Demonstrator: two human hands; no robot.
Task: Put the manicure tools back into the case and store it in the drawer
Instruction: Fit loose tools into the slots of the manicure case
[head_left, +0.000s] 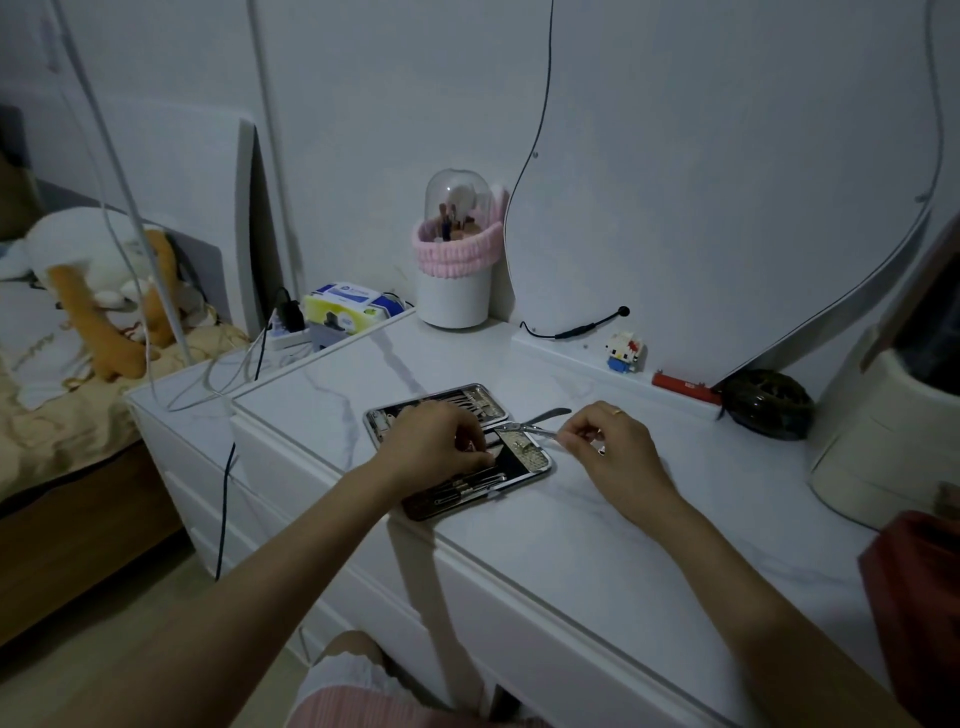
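Two bare forearms reach forward from the bottom of the view over a white marble-patterned dresser top (597, 525), each bent slightly inward toward the open manicure case (524, 470) lying flat near its front edge.

The left hand (434, 441) rests palm down across the middle of the case, knuckles up, its fingers curled and pressed onto the tools in the near half; whether it actually pinches one of them or only pushes on it cannot be told, since the fingertips are tucked under the hand. The right hand (605, 441) hovers just beside the case's right edge, wrist low on the dresser top, with thumb and forefinger pinched together on the handle of a slim metal tool (535, 427) whose crossed arms reach over the case's far right corner. A ring (617, 412) sits on one finger of that hand.

Dim light and the left hand hide most of the case's far half (472, 397), where only a row of silvery tools shows. Thin steel pieces (467, 488) lie strapped in the near half, too small to name. The drawer fronts (291, 467) below are closed.
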